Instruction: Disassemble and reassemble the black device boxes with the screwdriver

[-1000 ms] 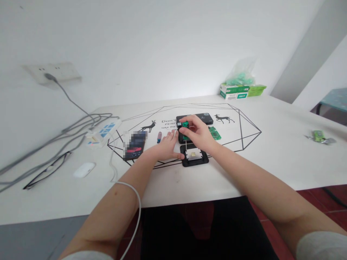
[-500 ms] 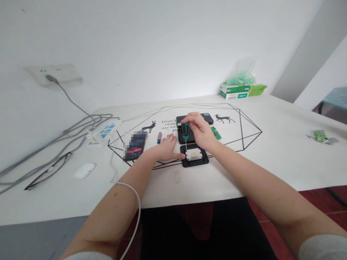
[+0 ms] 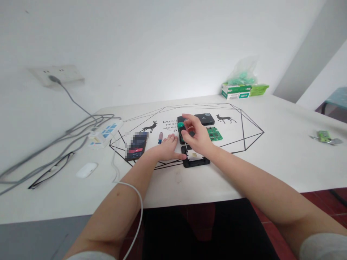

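Note:
My right hand (image 3: 199, 135) grips a green-and-black screwdriver (image 3: 180, 126) between thumb and fingers, its shaft slanting down to a small black plastic tray-like casing (image 3: 195, 163). A white plate (image 3: 195, 154) with a yellowish square lies inside that casing. My left hand (image 3: 168, 148) rests flat on the table with fingers spread, the thumb touching the casing's left edge. Behind the casing, partly hidden by my right hand, are black box parts (image 3: 204, 118). A green circuit board (image 3: 215, 134) lies to their right. Just beyond my left fingers is a second, small screwdriver (image 3: 160, 137).
A phone (image 3: 137, 145) lies left of my left hand. Further left are a power strip (image 3: 106, 134), a white mouse-shaped object (image 3: 87, 170), glasses (image 3: 51, 170) and grey cables. Green-and-white boxes (image 3: 235, 91) stand at the back right. A green packet (image 3: 324, 136) lies far right.
The screwdriver has gone from nearly upright to tilted, its handle top now leaning left and showing. My right hand's fingers have opened somewhat around it. My left hand stays in place.

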A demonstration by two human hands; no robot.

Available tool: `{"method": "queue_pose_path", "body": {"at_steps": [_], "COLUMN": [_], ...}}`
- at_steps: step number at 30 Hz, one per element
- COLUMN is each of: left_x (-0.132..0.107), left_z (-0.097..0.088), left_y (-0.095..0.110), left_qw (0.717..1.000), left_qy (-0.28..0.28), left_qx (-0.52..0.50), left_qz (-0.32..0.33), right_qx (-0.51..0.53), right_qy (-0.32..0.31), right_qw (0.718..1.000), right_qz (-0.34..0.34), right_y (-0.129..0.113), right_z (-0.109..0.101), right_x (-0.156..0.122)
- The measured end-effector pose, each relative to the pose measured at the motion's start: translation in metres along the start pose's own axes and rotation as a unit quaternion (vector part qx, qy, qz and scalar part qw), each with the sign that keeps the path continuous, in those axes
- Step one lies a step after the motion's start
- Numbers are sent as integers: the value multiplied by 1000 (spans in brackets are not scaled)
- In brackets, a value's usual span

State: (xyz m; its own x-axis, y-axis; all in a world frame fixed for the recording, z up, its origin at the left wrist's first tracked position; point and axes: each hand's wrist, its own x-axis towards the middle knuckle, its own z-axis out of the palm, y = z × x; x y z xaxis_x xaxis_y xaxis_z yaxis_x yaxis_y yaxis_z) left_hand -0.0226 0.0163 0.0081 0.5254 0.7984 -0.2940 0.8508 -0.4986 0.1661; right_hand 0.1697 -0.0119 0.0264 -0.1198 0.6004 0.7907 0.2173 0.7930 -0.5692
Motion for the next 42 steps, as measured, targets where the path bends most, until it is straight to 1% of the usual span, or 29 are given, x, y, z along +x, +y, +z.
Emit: {"method": "queue_pose_path", "body": {"at_steps": [3, 4, 8, 12, 14, 19, 23, 25, 27, 31, 35, 38, 42], "left_x": [0, 0, 0, 0, 0, 0, 1, 2, 2, 0, -3, -3, -1], "left_z": [0, 1, 1, 2, 2, 0, 1, 2, 3, 3, 0, -1, 1], "left_y": [0, 0, -1, -3, -4, -2, -4, -4, -5, -3, 1, 2, -1], "left_qw": [1000, 1000, 1000, 1000, 1000, 1000, 1000, 1000, 1000, 1000, 1000, 1000, 1000], "left_qy": [3, 4, 2, 8, 10, 2, 5, 6, 6, 11, 5, -2, 6], "left_qx": [7, 11, 17, 12, 11, 9, 9, 12, 14, 12, 11, 11, 11], "left_qz": [-5, -7, -7, 4, 7, 3, 2, 1, -1, -3, -10, -16, -1], "right_qx": [-54, -59, -71, -72, -60, -51, -19, -1, -18, -92, -93, -89, -87], "right_qy": [-35, -31, 24, 35, 37, 34, 16, 8, 10, 55, 68, 72, 72], "right_qw": [997, 996, 995, 995, 997, 998, 998, 999, 1000, 994, 992, 993, 993], "right_qz": [-50, -57, -60, -57, -42, 33, 53, 44, 19, -36, -59, -35, 33], "right_y": [-4, -5, -3, -4, -6, -12, -11, -9, -7, -5, -7, -10, -10], "right_z": [-7, -9, -13, -14, -15, -14, -11, -11, -12, -13, -16, -17, -16], "right_x": [1, 2, 4, 5, 4, 3, 0, -2, -2, 0, 3, 3, 2]}}
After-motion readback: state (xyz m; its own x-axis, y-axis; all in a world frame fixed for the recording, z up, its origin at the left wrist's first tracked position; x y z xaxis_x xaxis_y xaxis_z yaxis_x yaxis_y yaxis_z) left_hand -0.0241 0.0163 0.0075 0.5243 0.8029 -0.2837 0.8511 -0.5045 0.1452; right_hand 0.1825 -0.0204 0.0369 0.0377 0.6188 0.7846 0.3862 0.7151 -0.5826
